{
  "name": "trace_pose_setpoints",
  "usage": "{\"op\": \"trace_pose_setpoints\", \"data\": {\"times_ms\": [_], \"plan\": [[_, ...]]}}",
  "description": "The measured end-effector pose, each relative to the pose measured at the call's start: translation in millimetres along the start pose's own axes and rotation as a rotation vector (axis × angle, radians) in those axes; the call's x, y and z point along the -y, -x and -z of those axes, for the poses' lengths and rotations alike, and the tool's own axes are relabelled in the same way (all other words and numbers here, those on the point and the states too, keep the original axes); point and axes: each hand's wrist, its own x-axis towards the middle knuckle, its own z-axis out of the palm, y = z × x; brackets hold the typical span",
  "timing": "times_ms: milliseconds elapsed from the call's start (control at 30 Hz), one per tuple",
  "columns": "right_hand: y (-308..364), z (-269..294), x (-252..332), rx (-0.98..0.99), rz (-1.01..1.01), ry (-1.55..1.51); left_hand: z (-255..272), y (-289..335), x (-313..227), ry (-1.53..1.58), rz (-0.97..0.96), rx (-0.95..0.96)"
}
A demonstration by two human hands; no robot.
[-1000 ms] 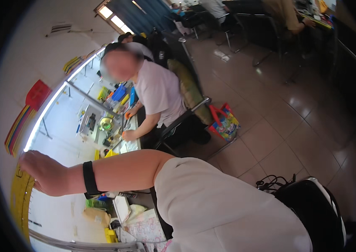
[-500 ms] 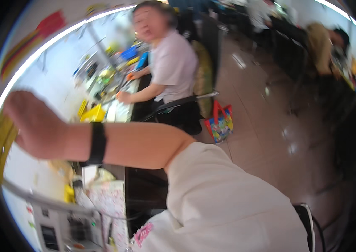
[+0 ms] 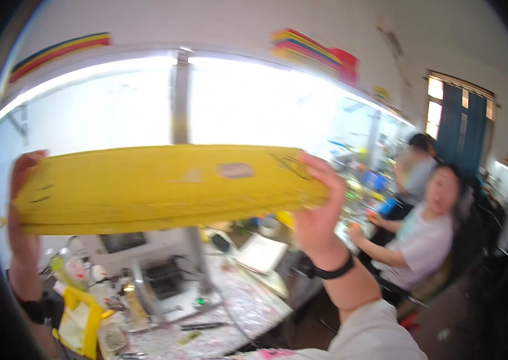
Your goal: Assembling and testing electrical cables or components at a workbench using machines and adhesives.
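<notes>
Both my hands hold up a long, flat yellow plastic tray [image 3: 146,180] in front of me, level with the lit bench wall. Its broad side faces me, with dark scribbled marks and a pale label on it. My left hand [image 3: 21,180] grips the left end, its fingers partly hidden behind the tray. At the other end, my right hand [image 3: 320,210] is closed round the edge, thumb and fingers showing. A black band [image 3: 332,269] circles my right wrist. What the tray holds, if anything, I cannot see.
Below stands a white-and-grey machine [image 3: 164,282] on the cluttered bench. A yellow bin [image 3: 89,318], a white pad [image 3: 261,253] and a dark pen-like tool [image 3: 204,326] lie around it. Coloured trays [image 3: 308,51] are stacked above the lamp. A seated co-worker [image 3: 428,240] is to the right.
My view has swung left from the aisle toward the bench. The yellow tray, only partly visible at the left edge before, is now fully in front of me, held in both hands.
</notes>
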Motion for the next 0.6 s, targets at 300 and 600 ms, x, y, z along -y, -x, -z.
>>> {"op": "trace_pose_setpoints", "data": {"times_ms": [300,600], "plan": [[-5.7,-26.3,-27.1,0.100,-0.061,-0.050,-7.8,1.5,-14.8,-0.042,0.096,0.034],[-39.8,29.3,25.0,0.522,-0.104,0.312,18.0,-12.9,-38.5,-0.203,-0.235,0.107]]}}
